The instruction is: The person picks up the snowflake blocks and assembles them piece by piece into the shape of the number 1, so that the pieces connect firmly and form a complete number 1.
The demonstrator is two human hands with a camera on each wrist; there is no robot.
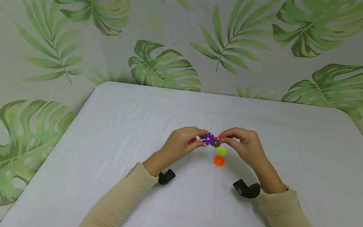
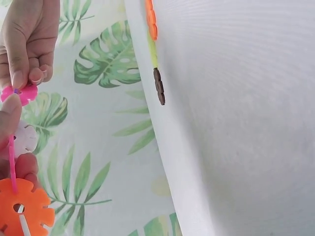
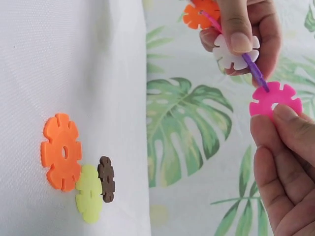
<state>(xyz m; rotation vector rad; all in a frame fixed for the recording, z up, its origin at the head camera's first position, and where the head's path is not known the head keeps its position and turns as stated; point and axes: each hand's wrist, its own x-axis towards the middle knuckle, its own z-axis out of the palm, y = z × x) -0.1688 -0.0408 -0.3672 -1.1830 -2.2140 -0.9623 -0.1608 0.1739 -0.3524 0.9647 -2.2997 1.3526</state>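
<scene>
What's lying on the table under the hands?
Three loose discs lie on the white table: the orange disc, yellow-green disc and brown disc. Whatever lies directly beneath the left hand and right hand is covered.

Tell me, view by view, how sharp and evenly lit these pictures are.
Head view: soft even light, faint shadows under the hands, table sharp. Left wrist view: white cloth bright, near orange disc blurred. Right wrist view: loose orange disc crisp, pink disc slightly soft.
</scene>
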